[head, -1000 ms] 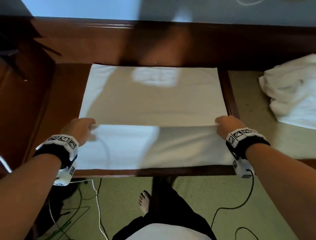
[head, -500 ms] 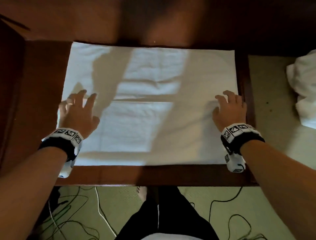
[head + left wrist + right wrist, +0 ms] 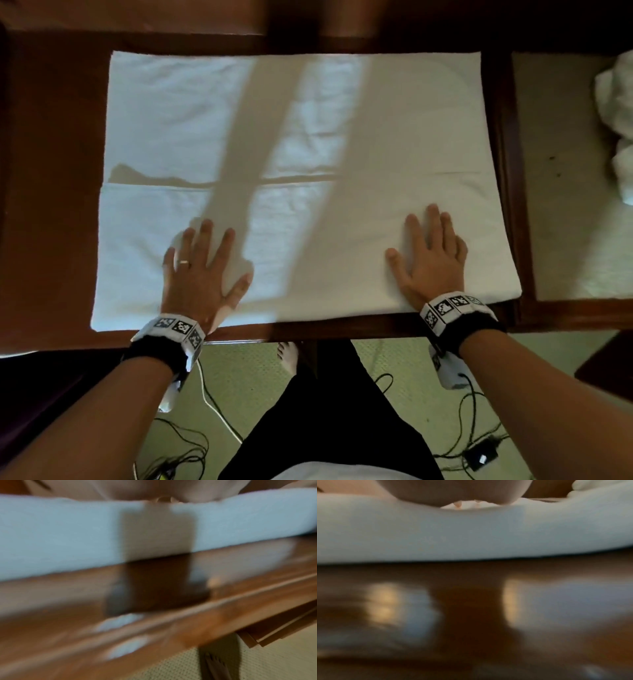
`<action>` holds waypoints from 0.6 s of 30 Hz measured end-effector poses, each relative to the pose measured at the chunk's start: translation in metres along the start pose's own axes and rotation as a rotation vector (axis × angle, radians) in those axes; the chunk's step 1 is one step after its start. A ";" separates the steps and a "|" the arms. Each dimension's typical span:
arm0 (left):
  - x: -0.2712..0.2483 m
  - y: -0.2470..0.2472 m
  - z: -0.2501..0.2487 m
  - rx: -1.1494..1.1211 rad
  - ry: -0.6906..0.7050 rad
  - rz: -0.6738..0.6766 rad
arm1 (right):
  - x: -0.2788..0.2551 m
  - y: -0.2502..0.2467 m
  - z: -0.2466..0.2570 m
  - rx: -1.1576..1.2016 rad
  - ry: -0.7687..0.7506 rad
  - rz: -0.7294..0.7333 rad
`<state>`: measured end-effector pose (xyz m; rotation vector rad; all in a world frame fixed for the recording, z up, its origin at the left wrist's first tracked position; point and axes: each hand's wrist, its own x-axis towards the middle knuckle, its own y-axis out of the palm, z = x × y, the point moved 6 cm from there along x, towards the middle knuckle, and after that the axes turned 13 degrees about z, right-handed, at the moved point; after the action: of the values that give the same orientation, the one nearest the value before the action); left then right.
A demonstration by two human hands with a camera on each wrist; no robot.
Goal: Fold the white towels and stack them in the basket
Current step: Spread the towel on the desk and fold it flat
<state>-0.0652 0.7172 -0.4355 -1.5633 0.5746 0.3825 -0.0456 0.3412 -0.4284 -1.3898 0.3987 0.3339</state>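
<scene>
A white towel (image 3: 342, 137) lay spread flat on a dark wooden table (image 3: 51, 171), its near part folded over the rest, the folded edge running across the middle. The left hand (image 3: 198, 270) rested palm down on the near left part of the folded layer, fingers straight and spread, gripping nothing; a ring showed on 1 finger. The right hand (image 3: 431, 260) lay palm down on the near right part, fingers straight and close together, likewise holding nothing. Both wrists sat at the near edge of the towel. Both wrist views were blurred; each showed only the towel's near edge above the polished wood. A heap of other white towels (image 3: 616, 120) sat well apart at the far right, on a pale surface (image 3: 565, 205). Cables (image 3: 212, 407) lay on the floor (image 3: 246, 377) below. No basket could be made out.
</scene>
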 end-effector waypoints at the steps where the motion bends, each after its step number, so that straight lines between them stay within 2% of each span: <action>1: 0.004 -0.002 -0.010 0.015 0.020 -0.002 | 0.001 -0.002 0.018 0.011 -0.043 -0.035; 3: 0.010 -0.002 -0.033 0.034 0.053 -0.004 | 0.002 0.000 0.066 -0.012 -0.194 -0.085; 5: 0.016 0.003 -0.047 0.031 0.051 -0.010 | 0.000 0.013 0.111 -0.096 -0.353 -0.054; 8: 0.019 0.009 -0.045 0.013 0.021 -0.020 | 0.002 0.028 0.122 -0.195 -0.422 0.035; 11: 0.020 0.010 -0.040 0.010 -0.008 -0.009 | 0.012 0.020 0.064 -0.197 -0.308 0.037; 15: 0.020 0.009 -0.042 -0.019 -0.017 -0.009 | 0.023 -0.005 -0.055 -0.030 0.066 0.048; 18: 0.021 0.006 -0.043 -0.063 -0.024 -0.018 | 0.025 -0.017 -0.086 -0.024 0.183 0.049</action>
<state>-0.0558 0.6720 -0.4487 -1.6207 0.5345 0.4086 -0.0218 0.2537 -0.4368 -1.4411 0.5818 0.2526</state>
